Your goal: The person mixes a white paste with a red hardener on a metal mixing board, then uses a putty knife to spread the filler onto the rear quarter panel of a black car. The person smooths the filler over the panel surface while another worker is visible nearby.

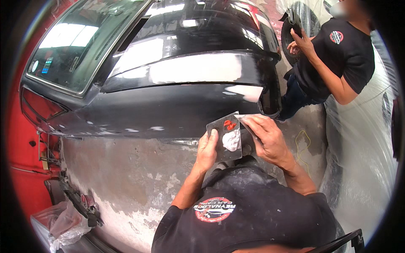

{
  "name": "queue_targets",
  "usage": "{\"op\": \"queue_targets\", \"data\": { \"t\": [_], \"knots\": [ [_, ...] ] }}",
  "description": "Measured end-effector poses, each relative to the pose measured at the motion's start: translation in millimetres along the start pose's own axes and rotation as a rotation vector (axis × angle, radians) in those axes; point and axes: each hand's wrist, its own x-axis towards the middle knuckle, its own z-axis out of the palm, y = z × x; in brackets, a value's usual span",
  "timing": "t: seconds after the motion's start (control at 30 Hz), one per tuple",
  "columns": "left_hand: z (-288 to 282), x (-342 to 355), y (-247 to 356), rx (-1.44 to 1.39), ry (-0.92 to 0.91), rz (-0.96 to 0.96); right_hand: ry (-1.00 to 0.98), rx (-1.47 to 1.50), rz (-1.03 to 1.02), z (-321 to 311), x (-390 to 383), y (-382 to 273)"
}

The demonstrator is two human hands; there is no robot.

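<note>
The bare left hand (206,152) grips a flat grey rectangular board (214,127), its thumb on top. On it sits a mound of white paste (231,141), with a red paste dab (230,125) at its twelve o'clock. At the board's three o'clock, the bare right hand (268,137) holds a thin dark blade (249,127). A glossy black car (168,107) spans ten to one o'clock; a black-shirted co-worker (348,55) stands at two.

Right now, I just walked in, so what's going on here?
A person's left hand holds a flat dark board with white paste and a red dab on it, the two not mixed together. Their right hand holds a thin spreader at the board's upper right edge. Beyond the hands is a dark car with pale patches on its body. At the right, another person in a black shirt holds a dark object I can't identify.
</note>
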Motion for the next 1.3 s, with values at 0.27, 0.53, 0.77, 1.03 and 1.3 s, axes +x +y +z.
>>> {"op": "queue_targets", "data": {
  "t": [0.27,0.53,0.77,1.03,1.3],
  "knots": [
    [30.4,-17.0,6.8,0.089,0.051,0.092,0.056,-0.042,-0.106,-3.7,-9.6,1.7],
    [108.9,-3.7,-8.1,0.255,0.096,0.111,0.14,0.021,-0.068,-38.5,-41.7,44.0],
    [161.7,11.4,-26.4,0.174,-0.02,0.073,0.14,-0.026,-0.093,-85.4,-72.6,79.8],
    [200.1,8.8,-41.4,0.262,0.013,0.067,0.135,0.012,-0.068,-101.7,-95.7,105.7],
    [228.2,16.0,-37.2,0.485,0.122,0.14,-0.067,0.163,-0.093,-115.7,-101.9,116.5]
  ]
}}
